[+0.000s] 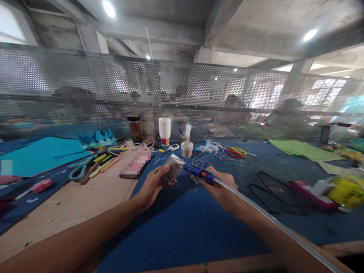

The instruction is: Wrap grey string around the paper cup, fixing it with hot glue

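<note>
My left hand (153, 185) is closed round a small paper cup (174, 173) with a greyish-brown wrapped outside, tilted on its side with its pale rim facing up. In my right hand (224, 189) is a blue hot glue gun (193, 170), its nozzle at the right side of the cup; I cannot tell whether it touches. A long clear glue stick (267, 218) runs out of the gun's back over my right forearm. Thin white cord (200, 161) lies on the table behind the gun. Another wrapped cup (187, 150) stands just beyond it.
On the left lie a phone (135, 163), teal-handled scissors (78, 171), several craft tools and blue sheets (48, 151). Behind stand stacked paper cups (165, 131) and a dark bottle (135, 129). Rightward are red-yellow scissors (237, 152), green sheets (304, 149) and a power strip (309, 195). A perforated screen (176, 87) separates other people.
</note>
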A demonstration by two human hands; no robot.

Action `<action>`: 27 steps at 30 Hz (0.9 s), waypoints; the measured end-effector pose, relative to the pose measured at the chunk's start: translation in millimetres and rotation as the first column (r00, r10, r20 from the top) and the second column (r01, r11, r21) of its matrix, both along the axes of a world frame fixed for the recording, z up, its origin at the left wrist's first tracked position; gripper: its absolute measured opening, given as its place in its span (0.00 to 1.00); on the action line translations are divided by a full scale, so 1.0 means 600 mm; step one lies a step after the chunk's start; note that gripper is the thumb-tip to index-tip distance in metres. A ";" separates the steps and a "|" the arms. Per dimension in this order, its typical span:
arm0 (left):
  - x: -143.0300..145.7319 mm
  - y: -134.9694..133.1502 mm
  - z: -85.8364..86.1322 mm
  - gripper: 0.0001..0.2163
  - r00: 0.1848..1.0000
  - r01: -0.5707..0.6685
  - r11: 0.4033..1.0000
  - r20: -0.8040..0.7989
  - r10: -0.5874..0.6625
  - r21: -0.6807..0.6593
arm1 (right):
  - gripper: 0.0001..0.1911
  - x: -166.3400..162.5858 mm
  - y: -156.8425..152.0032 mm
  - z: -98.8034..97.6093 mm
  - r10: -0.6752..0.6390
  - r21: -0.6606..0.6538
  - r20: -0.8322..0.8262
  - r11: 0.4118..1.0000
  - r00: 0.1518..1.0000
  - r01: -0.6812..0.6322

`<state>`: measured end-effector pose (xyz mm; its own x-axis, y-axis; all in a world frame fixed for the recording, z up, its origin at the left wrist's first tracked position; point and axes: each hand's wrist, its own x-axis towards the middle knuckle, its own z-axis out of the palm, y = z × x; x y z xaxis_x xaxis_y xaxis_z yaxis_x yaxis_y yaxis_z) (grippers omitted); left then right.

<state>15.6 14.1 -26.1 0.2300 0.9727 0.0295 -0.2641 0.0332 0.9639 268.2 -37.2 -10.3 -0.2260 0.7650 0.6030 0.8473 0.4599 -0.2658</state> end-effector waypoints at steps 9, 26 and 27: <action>0.001 0.002 -0.008 0.22 0.999 0.004 0.998 -0.040 -0.002 0.056 | 0.13 0.000 -0.001 -0.002 0.019 0.012 -0.023 1.000 1.000 -0.019; -0.002 0.001 -0.001 0.22 0.999 0.000 1.000 0.050 0.001 -0.009 | 0.20 -0.001 0.011 0.032 -0.091 -0.430 -0.420 0.896 0.903 -0.110; -0.003 0.002 -0.001 0.22 0.997 0.000 1.000 0.072 0.001 -0.019 | 0.21 0.005 0.011 0.038 -0.110 -0.488 -0.446 0.862 0.888 -0.139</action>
